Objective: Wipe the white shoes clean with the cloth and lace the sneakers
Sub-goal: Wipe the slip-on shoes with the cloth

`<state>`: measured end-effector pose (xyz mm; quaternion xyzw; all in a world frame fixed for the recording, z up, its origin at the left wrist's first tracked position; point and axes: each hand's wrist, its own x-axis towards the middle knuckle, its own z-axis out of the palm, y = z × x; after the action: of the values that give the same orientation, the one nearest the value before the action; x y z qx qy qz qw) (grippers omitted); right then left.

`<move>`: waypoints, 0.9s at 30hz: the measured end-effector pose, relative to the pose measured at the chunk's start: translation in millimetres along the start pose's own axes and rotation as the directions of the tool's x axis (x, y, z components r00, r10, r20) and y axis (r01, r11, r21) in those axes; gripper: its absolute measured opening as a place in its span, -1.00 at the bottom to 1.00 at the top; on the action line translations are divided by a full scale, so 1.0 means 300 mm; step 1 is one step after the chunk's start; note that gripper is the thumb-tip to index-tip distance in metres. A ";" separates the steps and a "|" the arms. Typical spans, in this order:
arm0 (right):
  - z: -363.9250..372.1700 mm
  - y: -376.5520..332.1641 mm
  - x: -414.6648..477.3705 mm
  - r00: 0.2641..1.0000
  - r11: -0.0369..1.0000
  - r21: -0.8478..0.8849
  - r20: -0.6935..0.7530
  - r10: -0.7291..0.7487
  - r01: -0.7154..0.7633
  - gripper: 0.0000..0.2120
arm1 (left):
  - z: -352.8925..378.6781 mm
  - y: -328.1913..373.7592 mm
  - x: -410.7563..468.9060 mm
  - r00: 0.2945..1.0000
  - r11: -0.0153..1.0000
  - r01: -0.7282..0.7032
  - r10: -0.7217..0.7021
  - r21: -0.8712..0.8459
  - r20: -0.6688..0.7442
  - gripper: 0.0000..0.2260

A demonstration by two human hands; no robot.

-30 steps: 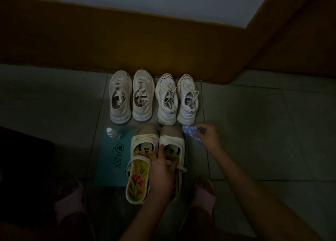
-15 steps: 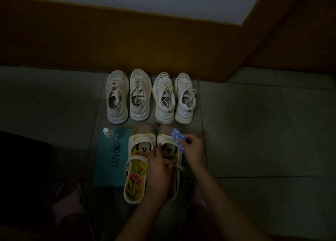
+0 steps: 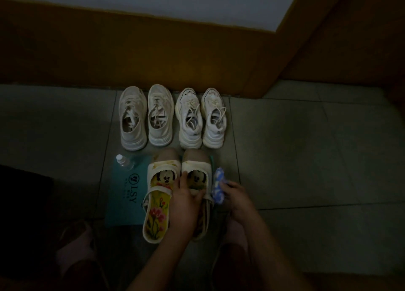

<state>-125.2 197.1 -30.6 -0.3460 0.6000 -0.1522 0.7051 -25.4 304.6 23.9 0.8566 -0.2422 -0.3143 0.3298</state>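
The blue-patterned cloth (image 3: 218, 186), pinched in the closed grip of the right hand (image 3: 235, 195), has been brought from the toe down to the outer side of the nearer white shoe (image 3: 196, 162). The shoe is steadied under the left hand (image 3: 186, 203), whose grip is spread open. Wiping is judged barely begun. The four sneakers (image 3: 189, 119) ranged beyond on the floor (image 3: 306, 159) are seen loose-laced.

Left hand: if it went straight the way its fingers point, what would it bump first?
Probably the closed toe of the cartoon shoe it rests on, since the left hand points along it. Beyond that stands a sneaker, heel first. Depth is hard to judge in this dim view.
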 end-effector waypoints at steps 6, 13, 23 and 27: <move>0.046 -0.099 0.046 0.984 0.978 -0.134 -0.057 -0.170 0.161 -0.90 | 0.005 -0.012 -0.085 0.997 0.994 -0.037 0.029 0.107 0.069 0.02; 0.081 -0.041 0.024 0.944 0.874 -0.379 -0.002 -0.330 0.305 -0.99 | 0.013 -0.017 -0.123 0.996 0.986 0.018 -0.032 0.168 0.082 -0.08; -0.014 0.073 -0.085 0.991 0.916 -0.383 0.092 -0.094 0.123 -0.92 | 0.010 -0.065 -0.105 0.996 0.998 -0.010 0.004 0.069 0.086 -0.17; -0.030 0.054 -0.103 0.990 0.926 -0.367 0.130 -0.044 0.090 -0.87 | 0.009 -0.070 -0.106 0.997 0.999 -0.031 0.029 0.039 0.072 -0.19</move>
<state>-144.2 225.5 -19.0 -0.5019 0.5624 -0.0388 0.6560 -44.6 337.4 19.3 0.8475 -0.2729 -0.3348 0.3085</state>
